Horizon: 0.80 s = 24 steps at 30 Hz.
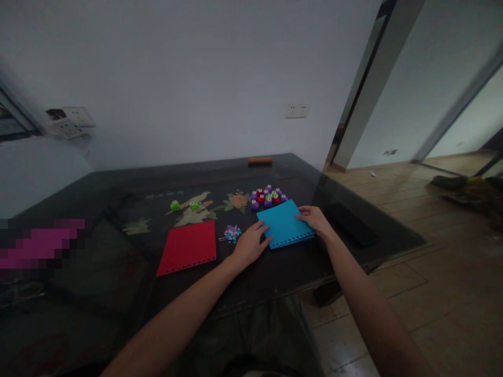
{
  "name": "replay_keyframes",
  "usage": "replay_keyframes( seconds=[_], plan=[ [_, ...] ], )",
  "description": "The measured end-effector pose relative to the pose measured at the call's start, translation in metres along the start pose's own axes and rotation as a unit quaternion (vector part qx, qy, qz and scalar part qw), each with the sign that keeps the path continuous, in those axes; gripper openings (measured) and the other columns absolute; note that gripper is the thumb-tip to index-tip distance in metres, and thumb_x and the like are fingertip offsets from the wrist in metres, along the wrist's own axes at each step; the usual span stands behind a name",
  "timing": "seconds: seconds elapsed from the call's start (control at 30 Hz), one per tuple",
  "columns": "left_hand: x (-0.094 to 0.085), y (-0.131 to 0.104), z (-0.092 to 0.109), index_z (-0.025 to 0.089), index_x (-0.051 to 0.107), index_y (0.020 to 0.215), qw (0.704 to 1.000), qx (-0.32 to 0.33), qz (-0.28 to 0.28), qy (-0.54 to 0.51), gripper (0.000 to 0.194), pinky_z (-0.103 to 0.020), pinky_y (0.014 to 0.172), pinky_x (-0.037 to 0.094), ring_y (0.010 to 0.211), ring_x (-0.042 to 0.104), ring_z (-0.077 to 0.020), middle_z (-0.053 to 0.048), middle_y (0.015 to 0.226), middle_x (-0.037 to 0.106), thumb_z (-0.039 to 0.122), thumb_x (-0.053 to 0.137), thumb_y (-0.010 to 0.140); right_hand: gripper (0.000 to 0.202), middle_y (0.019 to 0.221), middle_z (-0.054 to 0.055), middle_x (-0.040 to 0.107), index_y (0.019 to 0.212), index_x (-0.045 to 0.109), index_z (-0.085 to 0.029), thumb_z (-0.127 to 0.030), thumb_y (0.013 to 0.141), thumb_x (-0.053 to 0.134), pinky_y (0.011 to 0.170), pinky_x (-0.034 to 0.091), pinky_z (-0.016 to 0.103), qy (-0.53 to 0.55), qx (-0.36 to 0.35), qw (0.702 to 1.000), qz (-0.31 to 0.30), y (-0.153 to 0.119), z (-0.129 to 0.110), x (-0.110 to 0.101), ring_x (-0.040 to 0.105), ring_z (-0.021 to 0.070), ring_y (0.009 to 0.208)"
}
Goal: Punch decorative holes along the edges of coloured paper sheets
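Blue sheets [285, 224] with a row of punched holes along the near edge lie on the dark table, slightly fanned. My left hand [251, 243] touches their left edge, fingers apart and laid on the paper. At the right edge, my right hand [312, 219] has its thumb and fingers closed on the blue sheets. A red punched sheet [190, 246] lies to the left. Between red and blue sits a small pile of pink, white and blue bits [232, 233]. Behind the blue sheets stand several purple, red and green eyed pieces [268, 196].
Two green eyed pieces [175, 205] [194, 206] rest behind the red sheet. A long black object [351, 225] lies right of my right hand. At the table's back is a brown cylinder [260, 161]. The table's [220, 178] back edge meets a wall.
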State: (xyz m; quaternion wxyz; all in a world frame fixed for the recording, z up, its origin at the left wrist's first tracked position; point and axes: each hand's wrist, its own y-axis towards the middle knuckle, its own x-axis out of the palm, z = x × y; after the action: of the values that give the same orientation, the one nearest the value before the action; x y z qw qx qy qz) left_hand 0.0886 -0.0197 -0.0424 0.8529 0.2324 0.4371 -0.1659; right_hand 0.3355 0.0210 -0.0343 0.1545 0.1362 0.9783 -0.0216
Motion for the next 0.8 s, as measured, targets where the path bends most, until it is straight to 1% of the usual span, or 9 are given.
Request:
replay_keyframes(
  seconds=[0.17, 0.3, 0.4, 0.47, 0.57, 0.8],
  plan=[
    [0.001, 0.000, -0.001, 0.019, 0.053, 0.121, 0.999, 0.004, -0.015, 0.028, 0.044, -0.035, 0.103, 0.031, 0.123, 0.040, -0.0236, -0.009, 0.135, 0.044, 0.039, 0.047, 0.083, 0.029, 0.059, 0.001, 0.061, 0.087, 0.066, -0.011, -0.016, 0.058, 0.070, 0.048, 0.041, 0.023, -0.048, -0.016, 0.999, 0.006, 0.002, 0.002, -0.001, 0.054, 0.0123, 0.049],
    [0.000, 0.000, -0.001, 0.018, 0.052, 0.121, 0.999, 0.013, -0.017, 0.042, 0.044, -0.034, 0.103, 0.031, 0.123, 0.041, -0.0225, -0.010, 0.134, 0.045, 0.039, 0.047, 0.083, 0.032, 0.063, 0.003, 0.062, 0.092, 0.066, -0.010, -0.021, 0.062, 0.069, 0.050, 0.042, 0.022, -0.100, -0.028, 0.994, -0.011, 0.004, 0.001, -0.005, 0.056, 0.0122, 0.054],
    [-0.001, 0.000, -0.001, 0.018, 0.052, 0.122, 0.999, 0.014, -0.016, 0.043, 0.044, -0.034, 0.103, 0.031, 0.123, 0.041, -0.0219, -0.010, 0.133, 0.045, 0.039, 0.046, 0.083, 0.031, 0.064, 0.004, 0.063, 0.094, 0.066, -0.011, -0.025, 0.066, 0.067, 0.050, 0.042, 0.021, -0.151, -0.055, 0.987, 0.011, 0.006, 0.003, -0.009, 0.056, 0.0121, 0.055],
    [-0.001, 0.000, -0.001, 0.018, 0.052, 0.122, 0.999, 0.013, -0.013, 0.041, 0.044, -0.034, 0.103, 0.031, 0.123, 0.041, -0.0219, -0.010, 0.134, 0.045, 0.039, 0.046, 0.083, 0.029, 0.065, 0.004, 0.064, 0.093, 0.066, -0.012, -0.025, 0.068, 0.065, 0.051, 0.043, 0.022, -0.165, -0.058, 0.984, 0.030, 0.008, 0.005, -0.009, 0.056, 0.0119, 0.055],
    [0.000, 0.000, -0.002, 0.018, 0.052, 0.121, 0.999, 0.016, -0.009, 0.040, 0.044, -0.034, 0.103, 0.032, 0.123, 0.041, -0.0221, -0.010, 0.134, 0.045, 0.039, 0.046, 0.083, 0.025, 0.068, 0.005, 0.066, 0.092, 0.066, -0.013, -0.023, 0.069, 0.064, 0.055, 0.045, 0.023, -0.168, -0.056, 0.983, 0.041, 0.010, 0.010, -0.009, 0.058, 0.0121, 0.057],
    [0.001, 0.000, -0.001, 0.019, 0.052, 0.121, 0.999, 0.017, -0.009, 0.034, 0.043, -0.035, 0.102, 0.033, 0.122, 0.041, -0.0228, -0.010, 0.135, 0.043, 0.038, 0.046, 0.084, 0.023, 0.073, 0.006, 0.067, 0.090, 0.067, -0.014, -0.020, 0.068, 0.063, 0.062, 0.047, 0.024, -0.191, -0.069, 0.978, 0.046, 0.011, 0.011, -0.009, 0.061, 0.0134, 0.064]
  ],
)
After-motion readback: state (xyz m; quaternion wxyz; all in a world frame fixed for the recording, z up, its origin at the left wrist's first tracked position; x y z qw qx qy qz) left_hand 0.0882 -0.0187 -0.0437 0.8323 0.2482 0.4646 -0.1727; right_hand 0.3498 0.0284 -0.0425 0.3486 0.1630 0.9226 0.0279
